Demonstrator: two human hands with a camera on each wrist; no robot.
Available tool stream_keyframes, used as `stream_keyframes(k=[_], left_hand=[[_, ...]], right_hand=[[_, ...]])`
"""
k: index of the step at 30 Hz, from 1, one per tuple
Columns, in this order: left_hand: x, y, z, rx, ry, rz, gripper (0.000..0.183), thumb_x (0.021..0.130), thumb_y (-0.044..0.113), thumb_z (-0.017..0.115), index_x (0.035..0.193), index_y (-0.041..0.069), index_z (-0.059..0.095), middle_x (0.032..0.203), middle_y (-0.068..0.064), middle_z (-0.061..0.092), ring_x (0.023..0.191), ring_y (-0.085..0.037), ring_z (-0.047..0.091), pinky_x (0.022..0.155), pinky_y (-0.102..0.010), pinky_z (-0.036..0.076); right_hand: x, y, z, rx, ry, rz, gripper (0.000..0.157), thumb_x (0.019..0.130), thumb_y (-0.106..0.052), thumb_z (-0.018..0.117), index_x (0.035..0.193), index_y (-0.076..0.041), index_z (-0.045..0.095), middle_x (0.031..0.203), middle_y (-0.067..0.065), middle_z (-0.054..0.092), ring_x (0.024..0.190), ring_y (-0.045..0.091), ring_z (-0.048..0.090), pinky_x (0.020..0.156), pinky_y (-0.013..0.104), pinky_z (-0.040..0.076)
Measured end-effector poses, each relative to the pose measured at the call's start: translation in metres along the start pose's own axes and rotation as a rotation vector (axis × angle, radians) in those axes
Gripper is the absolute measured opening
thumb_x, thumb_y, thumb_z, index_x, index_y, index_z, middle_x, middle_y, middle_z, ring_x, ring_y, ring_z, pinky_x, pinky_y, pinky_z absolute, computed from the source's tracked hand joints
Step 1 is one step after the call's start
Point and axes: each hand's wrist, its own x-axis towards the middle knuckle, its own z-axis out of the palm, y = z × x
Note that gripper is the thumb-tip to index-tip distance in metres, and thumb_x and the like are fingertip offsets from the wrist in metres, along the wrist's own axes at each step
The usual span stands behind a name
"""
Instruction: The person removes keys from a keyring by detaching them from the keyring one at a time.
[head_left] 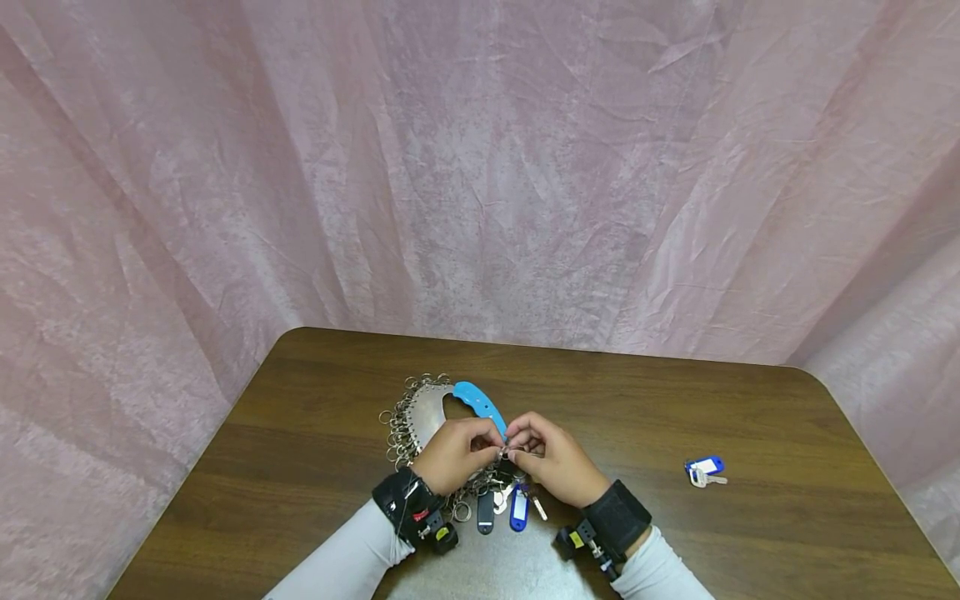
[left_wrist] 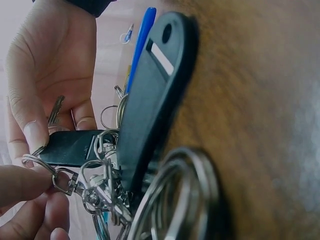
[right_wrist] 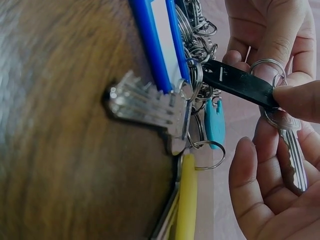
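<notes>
A metal plate (head_left: 427, 412) with a blue handle (head_left: 478, 402) and many small rings along its edge lies under both hands. My left hand (head_left: 453, 454) pinches a small metal ring (left_wrist: 62, 181) on a swivel clasp. From the other side my right hand (head_left: 558, 467) pinches the end of a black key tag (right_wrist: 240, 85), whose split ring (left_wrist: 37, 162) also carries a silver key (right_wrist: 295, 160). Fingertips of both hands meet where the two rings come together. The key hangs over the right hand's curled fingers.
Near me hang a dark tag (head_left: 485, 512), a blue tag (head_left: 519, 508) and keys. A yellow tag (right_wrist: 187, 200) shows in the right wrist view. Farther right on the wooden table (head_left: 787, 533) lies another blue tag (head_left: 705, 465) with a key (head_left: 705, 479). A pink curtain (head_left: 525, 167) hangs behind.
</notes>
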Motion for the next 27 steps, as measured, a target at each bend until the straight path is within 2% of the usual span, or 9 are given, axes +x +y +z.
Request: stream_keyframes(k=[4,11,20,27], left_hand=[[-0.0001,0.0001,-0.0001,-0.007,-0.001,0.011,0.012,0.085,0.007,0.066,0.085,0.018,0.063,0.085,0.004,0.062,0.074,-0.004,0.056,0.066,-0.023,0.049],[0.0007,-0.0001,0.0003,-0.014,-0.001,0.027,0.012,0.084,0.005,0.066,0.085,0.017,0.064,0.086,0.0,0.064,0.075,-0.004,0.057,0.067,-0.023,0.049],[0.0008,-0.0008,0.0009,-0.029,0.017,0.005,0.014,0.083,0.004,0.066,0.088,0.017,0.064,0.086,0.006,0.062,0.073,-0.005,0.057,0.066,-0.023,0.05],[0.0005,-0.0025,0.0012,-0.03,0.006,-0.033,0.014,0.085,0.006,0.066,0.087,0.019,0.065,0.082,0.01,0.062,0.073,-0.003,0.058,0.066,-0.023,0.05]], right_hand=[[0.0001,0.0009,-0.0003,0.002,0.0,-0.009,0.022,0.086,0.007,0.061,0.104,-0.004,0.054,0.092,0.018,0.061,0.084,0.031,0.058,0.07,0.036,0.05],[0.0003,0.0019,-0.0008,-0.003,0.002,-0.014,0.022,0.085,0.008,0.061,0.106,0.005,0.053,0.091,0.019,0.062,0.084,0.031,0.059,0.072,0.038,0.05],[-0.0007,-0.0052,0.0003,-0.041,0.003,-0.009,0.016,0.085,0.006,0.062,0.1,0.001,0.059,0.09,0.016,0.062,0.082,0.028,0.059,0.072,0.04,0.051],[-0.0013,-0.0051,0.0005,-0.065,-0.016,-0.069,0.013,0.085,0.008,0.061,0.095,0.0,0.063,0.092,0.014,0.063,0.084,0.028,0.058,0.075,0.038,0.05]])
